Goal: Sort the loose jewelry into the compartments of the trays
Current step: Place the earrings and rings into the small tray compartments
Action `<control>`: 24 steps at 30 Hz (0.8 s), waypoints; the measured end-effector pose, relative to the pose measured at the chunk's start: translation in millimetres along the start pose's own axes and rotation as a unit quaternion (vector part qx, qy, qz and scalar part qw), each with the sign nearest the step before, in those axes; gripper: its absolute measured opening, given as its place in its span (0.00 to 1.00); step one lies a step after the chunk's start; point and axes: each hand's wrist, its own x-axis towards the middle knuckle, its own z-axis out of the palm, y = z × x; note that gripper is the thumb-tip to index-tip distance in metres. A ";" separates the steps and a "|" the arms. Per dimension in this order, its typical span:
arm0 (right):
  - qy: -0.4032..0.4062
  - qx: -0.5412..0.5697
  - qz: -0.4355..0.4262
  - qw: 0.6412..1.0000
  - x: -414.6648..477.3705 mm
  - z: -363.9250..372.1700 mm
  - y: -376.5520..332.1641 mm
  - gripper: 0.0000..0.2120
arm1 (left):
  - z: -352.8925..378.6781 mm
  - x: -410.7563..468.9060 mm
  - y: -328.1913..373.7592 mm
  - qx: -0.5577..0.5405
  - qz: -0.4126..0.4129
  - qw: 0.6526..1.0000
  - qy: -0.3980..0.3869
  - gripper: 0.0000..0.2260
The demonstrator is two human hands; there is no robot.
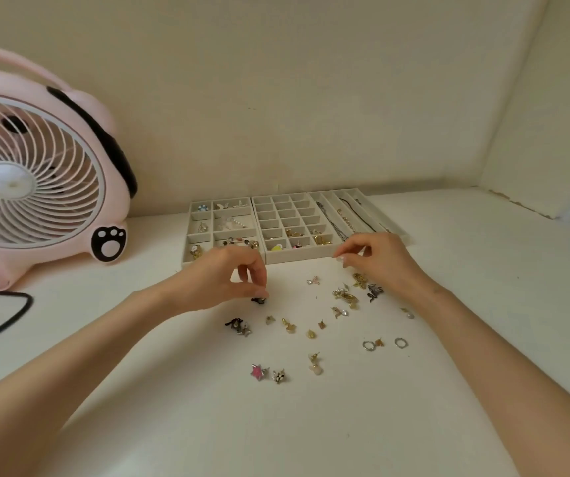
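Observation:
Three white compartment trays stand side by side at the back of the white table: a left tray (187, 249), a middle grid tray (297, 255) and a right tray (398, 232) with long slots holding chains. Several loose earrings and charms lie scattered in front, among them a pink star (258, 372), two silver rings (368, 345) and a gold cluster (345, 297). My left hand (221, 277) pinches a small dark piece (258, 300) on the table. My right hand (376, 258) hovers with curled fingers by the middle tray's front right corner; whether it holds anything is unclear.
A pink desk fan (35, 173) stands at the left, with a black cable (4, 315) in front of it. Cream walls close in behind and to the right. A dark charm cluster (238, 326) lies near the left forearm.

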 end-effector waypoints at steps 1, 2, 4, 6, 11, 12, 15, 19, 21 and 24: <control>0.003 0.002 -0.003 1.000 0.1 1.0 -3.0 0.05 | -1.2 -4.7 -1.8 -0.006 -0.006 1.000 -0.004 0.05; 0.001 0.000 -0.010 1.000 0.1 2.6 -7.8 0.05 | -2.8 -9.3 -3.8 -0.012 -0.013 1.000 -0.010 0.05; -0.021 -0.010 -0.038 0.999 -0.8 8.2 -21.9 0.04 | -7.0 -18.3 -7.4 -0.022 -0.023 0.999 -0.022 0.04; -0.066 -0.023 -0.075 0.995 -2.7 16.7 -39.3 0.03 | -10.7 -25.8 -11.4 -0.019 -0.024 0.999 -0.031 0.04; -0.168 -0.096 -0.132 0.972 -5.5 39.6 -77.7 0.05 | -13.1 -36.8 -18.8 -0.008 -0.023 0.998 -0.057 0.10; -0.176 -0.113 -0.137 0.968 -4.9 43.4 -82.4 0.06 | -11.9 -37.6 -18.8 -0.005 -0.022 0.997 -0.067 0.10; -0.189 -0.156 -0.138 0.960 -2.3 52.5 -88.2 0.09 | -5.8 -38.1 -17.3 -0.020 -0.021 0.996 -0.088 0.09; -0.186 -0.167 -0.122 0.960 -3.2 57.8 -82.3 0.09 | 1.1 -36.0 -19.7 -0.012 -0.009 0.997 -0.076 0.06; -0.179 -0.156 -0.118 0.964 -5.6 59.0 -77.3 0.07 | 2.3 -36.2 -20.5 -0.011 -0.010 0.997 -0.074 0.06; -0.168 -0.146 -0.119 0.968 -9.7 60.3 -72.1 0.05 | 1.1 -35.0 -20.1 -0.032 -0.015 0.997 -0.063 0.05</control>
